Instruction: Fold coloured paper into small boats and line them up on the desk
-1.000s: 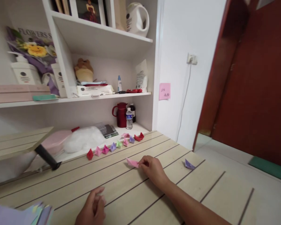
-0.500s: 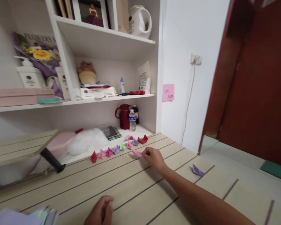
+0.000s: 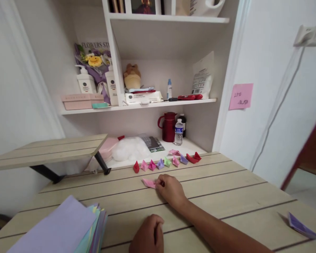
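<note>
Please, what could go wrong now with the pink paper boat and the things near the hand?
1. The right hand pinches the pink paper boat by one end; pressing it on the table may flatten its folds.
2. The row of paper boats stands just behind it; a push forward might knock some over.
3. The purple paper boat lies near the table's right edge and could slip off.

The slatted wooden table (image 3: pixel 221 186) carries a row of 8 small paper boats (image 3: pixel 164 163), a pink folded paper (image 3: pixel 149 182), a paper stack (image 3: pixel 68 228) and a purple piece (image 3: pixel 301 226).
</note>
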Demonstrator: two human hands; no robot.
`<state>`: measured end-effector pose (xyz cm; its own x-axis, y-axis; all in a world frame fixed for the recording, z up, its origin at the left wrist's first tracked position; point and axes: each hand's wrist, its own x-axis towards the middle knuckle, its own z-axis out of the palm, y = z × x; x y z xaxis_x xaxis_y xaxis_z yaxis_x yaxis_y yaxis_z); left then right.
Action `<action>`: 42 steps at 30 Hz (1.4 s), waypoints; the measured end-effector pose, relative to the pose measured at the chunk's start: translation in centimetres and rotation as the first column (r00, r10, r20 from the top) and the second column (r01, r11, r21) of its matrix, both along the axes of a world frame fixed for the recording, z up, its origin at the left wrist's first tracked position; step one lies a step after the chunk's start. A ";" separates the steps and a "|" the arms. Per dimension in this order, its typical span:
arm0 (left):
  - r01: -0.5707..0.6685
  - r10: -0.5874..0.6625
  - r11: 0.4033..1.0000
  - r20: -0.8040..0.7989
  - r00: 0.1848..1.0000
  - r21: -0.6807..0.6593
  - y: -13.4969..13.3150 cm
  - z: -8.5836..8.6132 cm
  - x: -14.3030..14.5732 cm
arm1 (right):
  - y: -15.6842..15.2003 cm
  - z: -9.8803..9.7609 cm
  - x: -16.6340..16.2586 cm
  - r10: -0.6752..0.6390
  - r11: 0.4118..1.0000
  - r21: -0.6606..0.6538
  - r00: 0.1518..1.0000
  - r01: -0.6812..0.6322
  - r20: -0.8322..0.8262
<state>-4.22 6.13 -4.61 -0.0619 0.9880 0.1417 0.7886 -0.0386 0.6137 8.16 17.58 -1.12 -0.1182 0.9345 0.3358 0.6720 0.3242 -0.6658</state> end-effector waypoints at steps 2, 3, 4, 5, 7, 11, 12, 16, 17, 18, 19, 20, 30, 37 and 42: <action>0.000 -0.001 1.000 -0.054 0.999 -0.018 0.0 -0.1 0.1 | 0.2 0.0 -1.0 0.043 0.999 0.001 0.999 -0.043 -0.020; 0.003 -0.005 1.000 -0.071 0.997 -0.025 0.0 0.0 0.1 | 0.2 -0.1 -1.3 0.070 0.998 0.001 0.997 -0.070 -0.032; 0.008 -0.010 1.000 -0.077 0.997 -0.030 -0.1 0.1 0.2 | 0.1 -0.1 -1.4 0.099 0.995 0.000 0.994 -0.100 -0.046; 0.010 -0.013 0.999 -0.076 0.997 -0.033 -0.1 0.2 0.2 | 0.1 -0.1 -1.3 0.133 0.991 -0.002 0.989 -0.133 -0.061; 0.009 -0.011 0.999 -0.063 0.998 -0.040 -0.3 0.5 0.3 | 0.0 -0.2 -0.9 0.207 0.978 -0.003 0.974 -0.208 -0.091; 0.006 -0.008 0.999 -0.047 0.999 -0.052 -0.5 1.0 0.4 | -0.2 -0.5 0.2 0.317 0.948 0.006 0.938 -0.319 -0.143; 0.009 -0.012 0.999 -0.047 0.999 -0.050 -0.6 1.0 0.4 | -0.2 -0.6 0.3 0.330 0.943 0.010 0.932 -0.332 -0.152; 0.008 -0.010 0.999 -0.044 0.999 -0.048 -0.7 1.0 0.5 | -0.1 -0.9 0.4 0.356 0.934 0.032 0.919 -0.356 -0.171; 0.007 -0.009 0.999 -0.041 0.999 -0.044 -0.7 0.9 0.5 | 0.0 -1.0 0.4 0.357 0.934 0.037 0.918 -0.356 -0.173; 0.008 -0.010 0.999 -0.038 0.999 -0.038 -0.7 0.9 0.5 | 0.0 -1.1 0.4 0.354 0.935 0.043 0.919 -0.352 -0.175; 0.010 -0.011 0.999 -0.036 0.999 -0.032 -0.7 0.8 0.5 | 0.1 -1.1 0.3 0.346 0.938 0.048 0.921 -0.343 -0.176; 0.013 -0.014 1.000 -0.036 0.999 -0.028 -0.7 0.8 0.5 | 0.2 -1.2 0.3 0.336 0.942 0.053 0.925 -0.332 -0.176; 0.030 -0.032 0.999 -0.041 0.999 -0.033 -0.8 0.8 0.6 | 0.5 -1.1 0.3 0.337 0.941 0.068 0.930 -0.331 -0.145; 0.026 -0.026 1.000 -0.046 0.999 -0.006 -1.1 1.1 0.5 | -0.2 -1.3 0.5 0.353 0.936 0.063 0.929 -0.348 -0.109; 0.038 -0.040 0.999 -0.069 0.997 -0.034 -1.1 1.5 0.5 | -0.7 -1.5 0.4 0.343 0.939 0.069 0.933 -0.336 -0.113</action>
